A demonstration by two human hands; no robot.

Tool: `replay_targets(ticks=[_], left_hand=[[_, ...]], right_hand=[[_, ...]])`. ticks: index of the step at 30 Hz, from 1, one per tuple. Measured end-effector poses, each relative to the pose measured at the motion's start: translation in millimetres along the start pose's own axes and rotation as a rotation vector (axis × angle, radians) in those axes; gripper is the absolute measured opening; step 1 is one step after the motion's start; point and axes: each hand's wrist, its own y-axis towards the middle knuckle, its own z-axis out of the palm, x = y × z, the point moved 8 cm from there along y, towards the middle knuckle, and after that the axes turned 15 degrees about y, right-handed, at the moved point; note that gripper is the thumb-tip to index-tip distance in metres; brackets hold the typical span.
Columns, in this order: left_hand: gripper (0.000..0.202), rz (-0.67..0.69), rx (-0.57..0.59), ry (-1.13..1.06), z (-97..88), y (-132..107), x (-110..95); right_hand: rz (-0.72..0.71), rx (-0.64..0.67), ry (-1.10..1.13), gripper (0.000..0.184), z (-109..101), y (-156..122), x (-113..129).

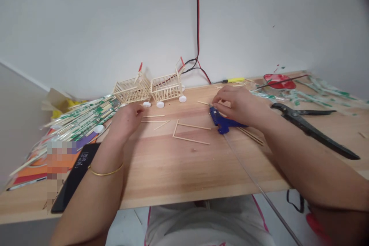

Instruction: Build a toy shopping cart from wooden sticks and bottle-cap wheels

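Note:
My left hand [127, 120] is closed in a pinch above the left-centre of the table, by short loose wooden sticks [153, 121]. What it pinches, if anything, is hidden. My right hand [239, 103] curls its fingers by the nozzle of a blue glue gun [220, 121] lying on its side. Thumb and forefinger come close together, and I cannot make out what is between them. A thin stick [202, 102] reaches toward those fingertips. Between my hands, three sticks form an open-sided frame [174, 130] on the wood. Two miniature stick shopping carts [131, 89] [166, 87] with white wheels stand behind.
Packaged sticks [86, 117] and a black phone [76, 178] lie on the left. Black-handled cutters [314, 128], plastic wrappers [319, 92] and a yellow-handled tool [235, 80] are at right and back. A grey cord [256, 182] runs from the glue gun over the wooden table's [178, 178] front edge.

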Motion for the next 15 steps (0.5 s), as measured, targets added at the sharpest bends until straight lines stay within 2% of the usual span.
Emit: replay_targets(ticks=[3,5,7,10,12,15], left_hand=[[0.028,-0.138,-0.069,0.092,-12.9,-2,16],[0.030,-0.175,-0.079,0.087,-16.5,-2,20],[0.028,-0.108,-0.023,0.019,-10.0,-1,13],[0.023,0.122,0.077,-0.084,7.0,-2,-14],[0.021,0.235,0.080,-0.078,14.2,-3,-30],[0.019,0.269,0.067,-0.018,21.2,-3,-41]], right_hand=[[0.012,-0.052,0.005,0.019,-9,-2,-3],[0.028,-0.080,0.011,0.019,-14,-3,-5],[0.042,-0.087,0.006,0.019,-15,-3,-7],[0.039,-0.079,0.001,0.019,-12,-3,-11],[0.028,-0.068,0.001,0.018,-9,-3,-12],[0.021,-0.044,0.005,0.019,-4,-3,-13]])
